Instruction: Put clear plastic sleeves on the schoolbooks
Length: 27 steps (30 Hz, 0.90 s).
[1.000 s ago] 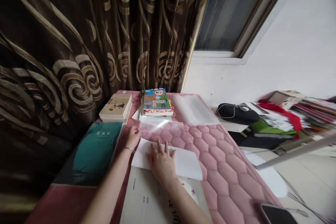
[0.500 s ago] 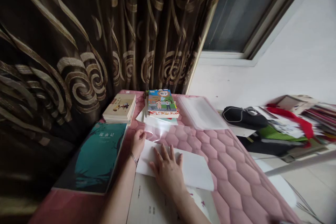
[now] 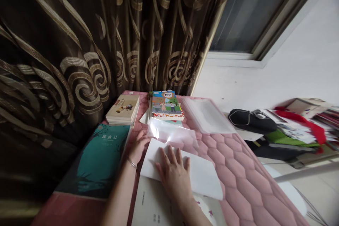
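Note:
My right hand (image 3: 176, 174) lies flat with spread fingers on a white sheet or flap (image 3: 203, 174), which covers the upper part of a grey-beige book (image 3: 150, 199). At the flap's upper left corner, my left hand (image 3: 139, 145) has its fingers closed at the edge of a clear plastic film (image 3: 172, 132). The film rises beyond the flap and catches the light. Left of my left forearm lies a teal book (image 3: 102, 159).
Behind are a stack of beige books (image 3: 123, 108), a pile with a colourful textbook (image 3: 166, 105) on top, and translucent plastic covers (image 3: 209, 116). A cluttered shelf with a black case (image 3: 251, 120) stands at the right, beside a pink quilted tabletop (image 3: 238, 180).
The clear film now stands higher and shows more glare. My left hand has turned slightly at the flap's corner. The whole view has shifted a little, and my right hand stays flat.

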Available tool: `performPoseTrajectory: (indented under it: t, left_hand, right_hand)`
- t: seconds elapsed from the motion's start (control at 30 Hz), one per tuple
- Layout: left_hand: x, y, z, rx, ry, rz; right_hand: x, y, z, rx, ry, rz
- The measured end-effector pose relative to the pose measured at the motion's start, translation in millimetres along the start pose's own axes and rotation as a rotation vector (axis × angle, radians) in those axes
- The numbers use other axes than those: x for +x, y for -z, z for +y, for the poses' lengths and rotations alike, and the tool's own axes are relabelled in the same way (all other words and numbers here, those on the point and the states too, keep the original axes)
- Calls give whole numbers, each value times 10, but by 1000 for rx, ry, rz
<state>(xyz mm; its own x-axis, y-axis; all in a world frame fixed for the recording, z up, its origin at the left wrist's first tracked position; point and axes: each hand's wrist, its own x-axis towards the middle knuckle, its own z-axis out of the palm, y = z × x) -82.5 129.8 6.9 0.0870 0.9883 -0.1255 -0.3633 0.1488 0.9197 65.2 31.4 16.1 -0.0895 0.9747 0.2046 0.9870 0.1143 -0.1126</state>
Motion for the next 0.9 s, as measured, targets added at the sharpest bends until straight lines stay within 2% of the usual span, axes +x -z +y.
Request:
performPoseTrajectory:
  t: [0.17, 0.37, 0.6, 0.9]
  left_hand:
    - [-112, -74, 85, -2, -43, -52]
    - [-286, -104, 156, -7, -51, -181]
    - [-303, -71, 135, -31, -22, -176]
    - [-259, -24, 53, 102, -93, -118]
  right_hand:
    - [-20, -9, -4, -6, 33, 49]
    - [-21, 2, -10, -2, 57, 94]
    - [-20, -11, -11, -10, 75, 145]
    - [2, -29, -2, -3, 69, 202]
